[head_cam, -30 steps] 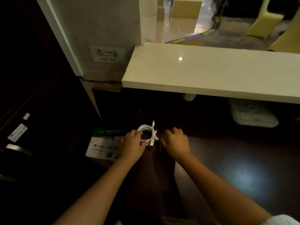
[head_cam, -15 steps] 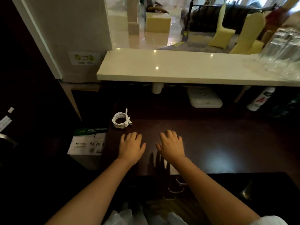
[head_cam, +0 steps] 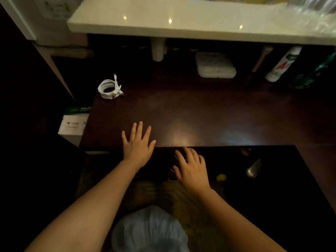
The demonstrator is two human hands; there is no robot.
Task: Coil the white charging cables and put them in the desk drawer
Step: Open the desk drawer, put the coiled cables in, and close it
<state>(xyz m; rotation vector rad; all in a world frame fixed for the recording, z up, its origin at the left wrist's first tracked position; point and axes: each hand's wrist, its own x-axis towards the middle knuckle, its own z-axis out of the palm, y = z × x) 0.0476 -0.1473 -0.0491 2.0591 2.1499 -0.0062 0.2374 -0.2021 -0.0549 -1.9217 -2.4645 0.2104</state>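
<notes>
Head camera view, looking down at a dark, glossy brown wooden desk top (head_cam: pixel 200 113). Coiled white charging cables (head_cam: pixel 109 88) lie in a small bundle on the far left corner of this desk, with plug ends sticking out of the loops on the right side. Neither hand touches the bundle; it sits well apart from both, farther away and to the left.

Left hand (head_cam: pixel 137 145) lies flat, palm down, at the near edge of the desk top, with its fingers (head_cam: pixel 138 130) spread wide and pointing away from the person. It holds nothing.

Right hand (head_cam: pixel 192 169) is lower and nearer, over the dark open space of the desk drawer (head_cam: pixel 272 188) below the desk edge. Its fingers are loosely spread and slightly curled, gripping nothing that can be made out in the dim light.

Behind the desk, a pale cream stone counter (head_cam: pixel 181 24) runs across the top. Under it sit a flat white plastic box (head_cam: pixel 215 65) and a white spray can with red lettering (head_cam: pixel 282 64). A green and white box of paper (head_cam: pixel 74 122) stands left of the desk.
</notes>
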